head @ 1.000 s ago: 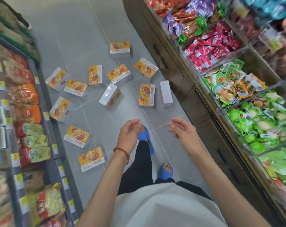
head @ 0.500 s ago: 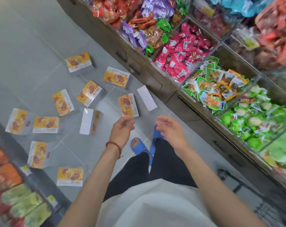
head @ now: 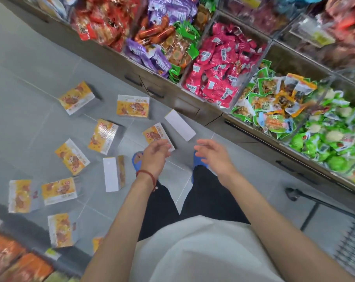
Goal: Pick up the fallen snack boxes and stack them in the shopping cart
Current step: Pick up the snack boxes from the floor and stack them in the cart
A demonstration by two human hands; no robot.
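Several yellow-and-white snack boxes lie scattered on the grey tile floor. One box (head: 154, 134) lies just beyond my left hand (head: 155, 154), and a white-side-up box (head: 180, 125) lies ahead of my right hand (head: 213, 154). Another box (head: 113, 174) stands on edge left of my left foot. Both hands hover in front of me with loosely curled fingers, holding nothing. The shopping cart (head: 351, 237) shows only as dark wire and a wheel at the lower right.
A long display of clear bins with snack packets (head: 219, 64) runs along the right over grey drawers. A shelf of packets (head: 8, 259) stands at the lower left. My feet wear blue sandals (head: 198, 162).
The view has swung to the right and down, so the boxes now sit further left and closer. The cart's wire edge has come into view at the lower right. Both hands stay empty.
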